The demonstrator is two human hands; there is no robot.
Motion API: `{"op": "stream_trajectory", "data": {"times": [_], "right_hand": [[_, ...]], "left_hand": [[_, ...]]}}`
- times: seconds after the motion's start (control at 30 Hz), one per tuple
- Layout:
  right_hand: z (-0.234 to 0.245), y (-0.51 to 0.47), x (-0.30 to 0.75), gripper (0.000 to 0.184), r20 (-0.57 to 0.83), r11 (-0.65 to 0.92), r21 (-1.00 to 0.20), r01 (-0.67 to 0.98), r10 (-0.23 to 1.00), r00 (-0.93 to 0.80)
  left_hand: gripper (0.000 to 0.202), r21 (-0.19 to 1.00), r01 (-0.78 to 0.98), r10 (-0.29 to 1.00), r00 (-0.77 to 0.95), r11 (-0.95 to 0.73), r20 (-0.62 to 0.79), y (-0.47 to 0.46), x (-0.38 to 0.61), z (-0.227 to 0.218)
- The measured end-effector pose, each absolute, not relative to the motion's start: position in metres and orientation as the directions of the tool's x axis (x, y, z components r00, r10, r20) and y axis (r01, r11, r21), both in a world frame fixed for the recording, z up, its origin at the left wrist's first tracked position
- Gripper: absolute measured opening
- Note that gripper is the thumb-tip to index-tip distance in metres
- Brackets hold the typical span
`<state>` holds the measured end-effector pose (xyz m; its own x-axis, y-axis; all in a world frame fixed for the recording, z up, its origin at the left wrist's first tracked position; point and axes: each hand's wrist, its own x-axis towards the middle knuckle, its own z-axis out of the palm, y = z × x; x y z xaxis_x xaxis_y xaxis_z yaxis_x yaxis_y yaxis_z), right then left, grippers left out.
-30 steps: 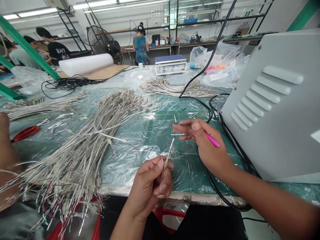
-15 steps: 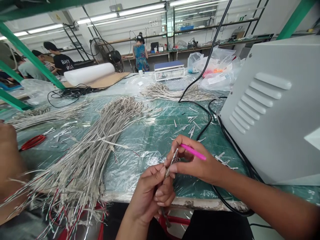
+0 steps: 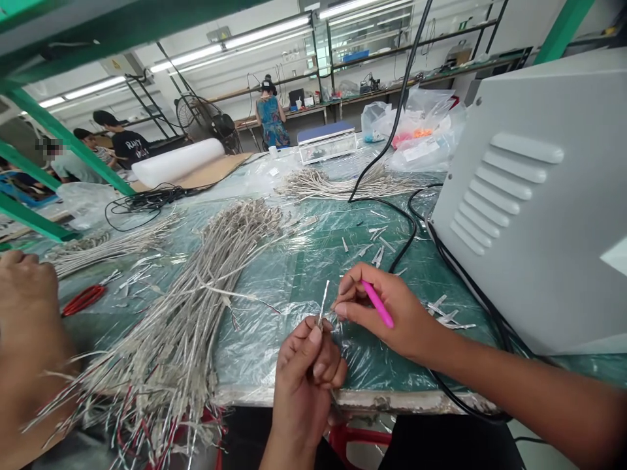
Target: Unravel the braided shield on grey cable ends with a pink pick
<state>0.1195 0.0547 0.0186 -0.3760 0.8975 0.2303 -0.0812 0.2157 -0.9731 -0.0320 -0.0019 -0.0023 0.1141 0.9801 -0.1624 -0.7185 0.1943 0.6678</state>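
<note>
My left hand [image 3: 307, 365] is closed round a thin silver braided cable [image 3: 323, 303] at the table's near edge, its stripped end poking up between thumb and forefinger. My right hand [image 3: 386, 313] pinches at that cable end with fingertips and holds a pink pen-like tool [image 3: 377, 303] between its fingers. A large bundle of the same silver cables [image 3: 196, 287] lies to the left, its ends with red, white and green wires hanging over the table edge.
A grey vented machine housing [image 3: 533, 196] stands at the right with black cords [image 3: 409, 222] running past it. Cut wire scraps [image 3: 377, 241] litter the plastic-covered green table [image 3: 294, 261]. More cable bundles [image 3: 337, 183], red-handled snips [image 3: 81, 299], another person's arm [image 3: 27, 333] at left, people behind.
My right hand came back from the table to the cable end and now pinches it beside my left hand. The view has tilted slightly downward.
</note>
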Motion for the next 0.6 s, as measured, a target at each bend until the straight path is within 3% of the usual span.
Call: {"op": "stream_trajectory", "data": {"times": [0.17,0.33,0.4,0.6], "right_hand": [[0.017,0.059,0.121,0.009,0.286,0.296,-0.952,0.077,0.951,-0.119],[0.019,0.062,0.124,0.005,0.372,0.357,-0.919,0.165,0.926,0.068],[0.021,0.059,0.125,0.006,0.457,0.436,-0.878,0.199,0.886,0.075],[0.024,0.052,0.125,0.018,0.688,0.688,-0.66,0.301,0.715,-0.126]], "left_hand": [[0.022,0.761,-0.624,0.982,0.059,0.179,-0.182,0.001,-0.025,-0.001],[0.024,0.788,-0.595,0.98,0.0,0.162,-0.201,0.0,-0.022,0.002],[0.023,0.813,-0.561,0.979,-0.019,0.159,-0.204,0.0,-0.02,0.003],[0.019,0.862,-0.479,0.979,-0.024,0.167,-0.203,-0.002,-0.014,0.0]]}}
